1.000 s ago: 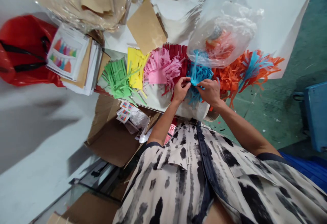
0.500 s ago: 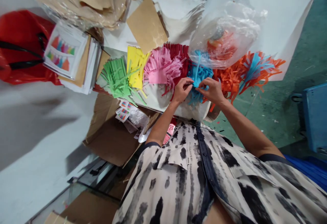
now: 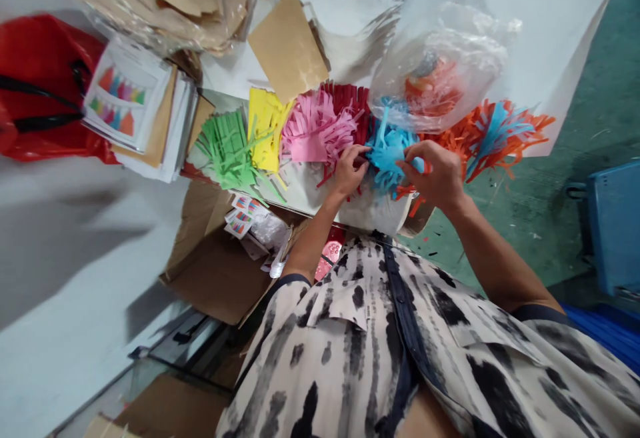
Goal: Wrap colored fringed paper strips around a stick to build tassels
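Note:
Both my hands work at a blue fringed paper bunch (image 3: 389, 158) in a row of cut-paper fringes. My left hand (image 3: 351, 170) pinches at its left edge. My right hand (image 3: 430, 173) curls over its right side, fingers touching the strips. Pink fringe (image 3: 317, 128) and dark red fringe (image 3: 347, 100) lie just left of it, with yellow paper (image 3: 265, 130) and green fringe (image 3: 227, 151) farther along. Orange and blue fringe (image 3: 500, 138) spreads to the right. A clear plastic bag (image 3: 440, 71) holding orange paper partly covers the blue strips from above.
A brown kraft paper sheet (image 3: 287, 48) lies beyond the fringes, beside printed sheets with pennant pictures (image 3: 127, 91) and a red bag (image 3: 45, 91). An open cardboard box (image 3: 215, 271) sits below the left arm. A blue crate (image 3: 613, 228) stands on the green floor (image 3: 565, 71).
My right hand has moved outward to the right and its fingers have spread. My left hand has shifted slightly left. The hands are farther apart, and the blue strips have shifted.

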`<state>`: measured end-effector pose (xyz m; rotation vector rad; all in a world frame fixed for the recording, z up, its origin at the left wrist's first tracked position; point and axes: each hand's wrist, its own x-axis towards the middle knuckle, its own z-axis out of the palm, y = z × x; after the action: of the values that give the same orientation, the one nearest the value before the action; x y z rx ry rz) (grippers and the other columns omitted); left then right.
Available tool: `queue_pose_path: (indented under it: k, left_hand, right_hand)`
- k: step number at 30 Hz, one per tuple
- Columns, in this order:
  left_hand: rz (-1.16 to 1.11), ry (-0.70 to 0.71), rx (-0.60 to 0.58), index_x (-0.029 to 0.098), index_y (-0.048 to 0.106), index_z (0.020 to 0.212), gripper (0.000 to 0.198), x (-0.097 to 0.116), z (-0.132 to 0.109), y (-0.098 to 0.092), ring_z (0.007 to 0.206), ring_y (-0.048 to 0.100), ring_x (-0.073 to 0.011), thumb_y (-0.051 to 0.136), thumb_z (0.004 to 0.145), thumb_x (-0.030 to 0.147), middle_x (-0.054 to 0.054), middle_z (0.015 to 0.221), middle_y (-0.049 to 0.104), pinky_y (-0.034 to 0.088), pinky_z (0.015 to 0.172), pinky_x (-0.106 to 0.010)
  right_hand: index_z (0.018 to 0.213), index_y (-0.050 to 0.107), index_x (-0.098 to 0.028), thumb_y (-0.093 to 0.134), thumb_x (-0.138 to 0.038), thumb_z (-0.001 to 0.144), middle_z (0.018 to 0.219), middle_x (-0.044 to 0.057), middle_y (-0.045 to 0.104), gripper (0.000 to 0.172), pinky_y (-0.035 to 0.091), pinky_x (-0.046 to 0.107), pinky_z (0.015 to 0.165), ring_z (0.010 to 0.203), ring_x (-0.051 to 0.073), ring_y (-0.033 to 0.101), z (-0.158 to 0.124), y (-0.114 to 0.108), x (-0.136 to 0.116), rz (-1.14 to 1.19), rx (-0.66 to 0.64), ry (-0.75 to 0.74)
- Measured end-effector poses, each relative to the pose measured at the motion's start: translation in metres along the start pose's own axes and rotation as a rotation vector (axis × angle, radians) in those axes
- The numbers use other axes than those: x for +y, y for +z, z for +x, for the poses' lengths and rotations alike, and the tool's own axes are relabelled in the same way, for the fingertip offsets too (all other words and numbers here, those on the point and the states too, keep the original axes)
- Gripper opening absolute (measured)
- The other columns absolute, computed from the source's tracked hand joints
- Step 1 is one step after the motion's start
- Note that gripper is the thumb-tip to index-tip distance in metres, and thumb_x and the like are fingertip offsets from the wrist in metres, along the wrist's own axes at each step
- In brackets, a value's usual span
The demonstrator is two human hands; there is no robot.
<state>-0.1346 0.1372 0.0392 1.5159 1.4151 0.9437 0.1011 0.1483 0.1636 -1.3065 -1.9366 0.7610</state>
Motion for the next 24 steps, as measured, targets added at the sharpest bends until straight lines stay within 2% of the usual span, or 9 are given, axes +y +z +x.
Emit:
queue_pose_path:
  k: [3, 6, 10, 12, 14, 17, 20, 22, 24]
  left_hand:
    - [0.066, -0.001, 0.136, 0.024, 0.076, 0.123, 0.022, 0.007, 0.002, -0.013, 0.124, 0.075, -0.0242, 0.061, 0.110, 0.032, -0.010, 0.129, 0.077, 0.066, 0.111, -0.041]
    - [0.071, 0.067, 0.204, 0.030, 0.072, 0.136, 0.033, 0.033, 0.005, -0.032, 0.129, 0.074, -0.0232, 0.053, 0.117, 0.049, -0.008, 0.137, 0.072, 0.066, 0.110, -0.041]
    - [0.109, 0.249, 0.054, 0.035, 0.060, 0.157, 0.054, 0.101, 0.005, -0.049, 0.145, 0.066, -0.0295, 0.051, 0.114, 0.067, -0.008, 0.155, 0.061, 0.064, 0.112, -0.050]
    - [0.122, 0.317, -0.004, 0.032, 0.061, 0.156, 0.060, 0.137, 0.000, -0.047, 0.147, 0.065, -0.0310, 0.056, 0.110, 0.071, -0.009, 0.154, 0.061, 0.063, 0.113, -0.054]
    - [0.111, 0.348, -0.031, 0.030, 0.068, 0.144, 0.056, 0.164, -0.010, -0.040, 0.142, 0.067, -0.0290, 0.064, 0.106, 0.071, -0.008, 0.146, 0.065, 0.061, 0.115, -0.053]
    - [0.074, 0.354, -0.034, 0.028, 0.075, 0.117, 0.037, 0.184, -0.027, -0.023, 0.125, 0.074, -0.0235, 0.069, 0.107, 0.063, -0.005, 0.122, 0.075, 0.063, 0.114, -0.049]
    - [0.023, 0.366, -0.077, 0.027, 0.074, 0.098, 0.033, 0.191, -0.045, -0.010, 0.109, 0.076, -0.0214, 0.070, 0.109, 0.058, -0.003, 0.104, 0.077, 0.064, 0.108, -0.046]
    - [-0.052, 0.355, -0.197, 0.026, 0.072, 0.095, 0.034, 0.196, -0.056, -0.007, 0.103, 0.076, -0.0206, 0.071, 0.108, 0.058, -0.003, 0.099, 0.077, 0.064, 0.103, -0.043]
    - [-0.169, 0.288, -0.371, 0.024, 0.070, 0.094, 0.037, 0.200, -0.066, -0.009, 0.098, 0.075, -0.0190, 0.074, 0.106, 0.059, -0.003, 0.097, 0.076, 0.064, 0.098, -0.040]
  right_hand:
    - [0.097, 0.070, -0.029, 0.081, -0.045, 0.099, 0.097, 0.000, 0.077, 0.019, 0.064, 0.038, 0.080, 0.085, 0.019, 0.074, 0.010, -0.027, -0.017, 0.056, 0.147, -0.006]
    - [0.100, 0.073, -0.030, 0.083, -0.044, 0.098, 0.097, -0.003, 0.078, 0.018, 0.065, 0.034, 0.076, 0.081, 0.016, 0.074, 0.016, -0.052, -0.034, 0.059, 0.177, -0.060]
    - [0.103, 0.076, -0.029, 0.083, -0.039, 0.099, 0.093, -0.003, 0.079, 0.013, 0.065, 0.033, 0.076, 0.078, 0.016, 0.075, 0.010, -0.068, -0.048, 0.022, 0.040, -0.138]
    - [0.101, 0.076, -0.028, 0.082, -0.037, 0.099, 0.091, -0.003, 0.080, 0.012, 0.064, 0.032, 0.073, 0.075, 0.015, 0.075, 0.002, -0.068, -0.050, 0.026, 0.066, -0.167]
    - [0.100, 0.075, -0.027, 0.082, -0.036, 0.098, 0.089, -0.004, 0.079, 0.011, 0.063, 0.030, 0.070, 0.072, 0.014, 0.073, -0.011, -0.067, -0.050, 0.035, 0.139, -0.148]
    - [0.098, 0.074, -0.027, 0.081, -0.037, 0.098, 0.088, -0.004, 0.078, 0.012, 0.062, 0.029, 0.066, 0.069, 0.013, 0.071, -0.034, -0.069, -0.050, 0.067, 0.184, -0.074]
    - [0.108, 0.074, -0.029, 0.081, -0.049, 0.099, 0.101, 0.000, 0.079, 0.023, 0.060, 0.028, 0.064, 0.077, 0.014, 0.072, -0.058, -0.077, -0.052, 0.172, 0.119, -0.004]
    - [0.127, 0.072, -0.032, 0.077, -0.063, 0.100, 0.120, 0.003, 0.078, 0.041, 0.061, 0.030, 0.070, 0.093, 0.018, 0.074, -0.073, -0.083, -0.050, 0.288, 0.013, 0.029]
    - [0.142, 0.068, -0.035, 0.072, -0.073, 0.100, 0.133, 0.005, 0.075, 0.057, 0.063, 0.036, 0.084, 0.112, 0.023, 0.073, -0.085, -0.089, -0.047, 0.389, -0.150, 0.033]
